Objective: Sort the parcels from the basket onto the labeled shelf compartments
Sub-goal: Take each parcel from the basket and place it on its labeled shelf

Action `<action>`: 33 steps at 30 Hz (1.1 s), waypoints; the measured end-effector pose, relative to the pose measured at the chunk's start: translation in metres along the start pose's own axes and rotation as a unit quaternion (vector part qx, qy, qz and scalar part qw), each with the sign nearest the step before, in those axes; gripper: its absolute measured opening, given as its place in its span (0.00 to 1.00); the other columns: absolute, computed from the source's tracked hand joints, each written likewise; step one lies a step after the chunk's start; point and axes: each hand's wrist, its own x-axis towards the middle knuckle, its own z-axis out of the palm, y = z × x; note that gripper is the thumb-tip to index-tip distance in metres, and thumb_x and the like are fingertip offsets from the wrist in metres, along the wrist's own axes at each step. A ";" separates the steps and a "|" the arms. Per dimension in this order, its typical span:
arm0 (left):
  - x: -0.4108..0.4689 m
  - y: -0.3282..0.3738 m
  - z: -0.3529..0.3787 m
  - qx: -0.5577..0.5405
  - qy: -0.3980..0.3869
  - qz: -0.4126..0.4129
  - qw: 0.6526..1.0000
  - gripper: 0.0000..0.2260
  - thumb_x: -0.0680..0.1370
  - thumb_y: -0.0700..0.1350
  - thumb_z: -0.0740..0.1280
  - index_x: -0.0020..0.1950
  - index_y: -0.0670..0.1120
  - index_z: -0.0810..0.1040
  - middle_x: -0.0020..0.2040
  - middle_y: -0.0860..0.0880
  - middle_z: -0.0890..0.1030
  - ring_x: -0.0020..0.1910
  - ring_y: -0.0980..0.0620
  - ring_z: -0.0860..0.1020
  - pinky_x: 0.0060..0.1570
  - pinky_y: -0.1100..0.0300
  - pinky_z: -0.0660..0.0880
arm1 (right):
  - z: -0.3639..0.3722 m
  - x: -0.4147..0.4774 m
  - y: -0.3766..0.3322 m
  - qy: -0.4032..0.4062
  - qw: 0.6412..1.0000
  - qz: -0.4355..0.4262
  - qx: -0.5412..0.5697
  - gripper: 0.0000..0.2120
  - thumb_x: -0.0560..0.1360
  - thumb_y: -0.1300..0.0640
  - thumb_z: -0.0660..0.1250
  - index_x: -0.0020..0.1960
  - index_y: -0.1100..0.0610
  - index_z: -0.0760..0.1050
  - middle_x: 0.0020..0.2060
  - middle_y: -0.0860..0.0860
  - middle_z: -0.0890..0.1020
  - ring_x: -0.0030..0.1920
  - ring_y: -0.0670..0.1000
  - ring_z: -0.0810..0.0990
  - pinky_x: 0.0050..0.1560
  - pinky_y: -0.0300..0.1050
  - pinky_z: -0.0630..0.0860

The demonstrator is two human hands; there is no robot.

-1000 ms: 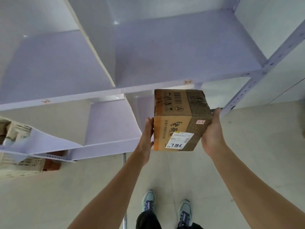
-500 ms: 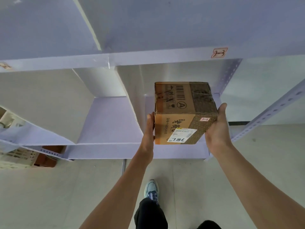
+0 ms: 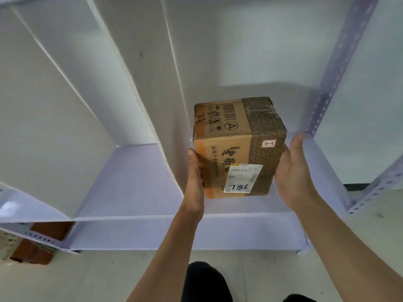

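A brown cardboard parcel (image 3: 235, 149) carries a white shipping label with "7186" handwritten on it and a small pink sticker (image 3: 268, 143) reading 2-3. My left hand (image 3: 195, 184) presses flat against its left side. My right hand (image 3: 294, 177) presses its right side with straight fingers. The parcel sits between my palms inside the lower right shelf compartment (image 3: 250, 208), at or just above its floor; I cannot tell which. No shelf compartment label shows.
A white divider panel (image 3: 157, 83) stands just left of the parcel, and a perforated metal post (image 3: 340, 62) rises to its right. The neighbouring compartment (image 3: 135, 182) lies left. A pale basket (image 3: 6, 245) and a red-brown block (image 3: 41, 247) sit at lower left.
I have moved down and closer to the shelf. The parcel went from in front of the shelf edge into the lower right compartment, both hands still on its sides.
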 end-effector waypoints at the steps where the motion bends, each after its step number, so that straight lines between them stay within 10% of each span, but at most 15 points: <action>1: 0.004 -0.004 0.000 -0.003 0.000 0.014 1.000 0.30 0.77 0.71 0.43 0.67 0.64 0.76 0.58 0.63 0.86 0.57 0.65 0.83 0.52 0.67 0.80 | 0.000 0.003 0.003 -0.008 1.000 -0.012 -0.011 0.30 0.85 0.38 0.36 0.63 0.45 0.75 0.50 0.40 0.88 0.51 0.39 0.87 0.43 0.33 0.81; 6: 0.027 -0.017 0.006 0.003 0.036 0.075 0.997 0.39 0.75 0.80 0.54 0.78 0.59 0.71 0.71 0.54 0.80 0.71 0.51 0.78 0.71 0.42 0.73 | 0.001 0.027 0.013 -0.055 0.996 -0.053 -0.044 0.29 0.81 0.32 0.48 0.67 0.45 0.78 0.59 0.47 0.87 0.59 0.47 0.86 0.54 0.45 0.81; 11: 0.054 -0.029 0.008 -0.013 0.101 0.122 0.987 0.36 0.74 0.79 0.60 0.77 0.64 0.68 0.69 0.61 0.80 0.70 0.57 0.77 0.75 0.44 0.71 | 0.002 0.060 0.017 -0.087 0.983 -0.120 -0.108 0.34 0.78 0.30 0.63 0.79 0.45 0.67 0.71 0.45 0.79 0.71 0.47 0.78 0.74 0.56 0.70; 18: 0.092 -0.028 0.007 -0.016 0.119 0.164 0.979 0.32 0.78 0.69 0.64 0.79 0.59 0.67 0.68 0.61 0.81 0.67 0.60 0.80 0.72 0.51 0.75 | 0.008 0.093 0.024 -0.084 0.972 -0.169 -0.139 0.26 0.80 0.54 0.70 0.76 0.51 0.67 0.62 0.44 0.85 0.63 0.43 0.83 0.62 0.40 0.77; 33: 0.148 -0.026 0.003 -0.028 0.177 0.192 0.965 0.29 0.73 0.64 0.75 0.70 0.54 0.77 0.59 0.55 0.87 0.57 0.58 0.85 0.62 0.51 0.82 | 0.018 0.136 0.033 -0.040 0.962 -0.193 -0.189 0.31 0.76 0.65 0.75 0.74 0.52 0.68 0.58 0.45 0.86 0.59 0.43 0.85 0.55 0.35 0.81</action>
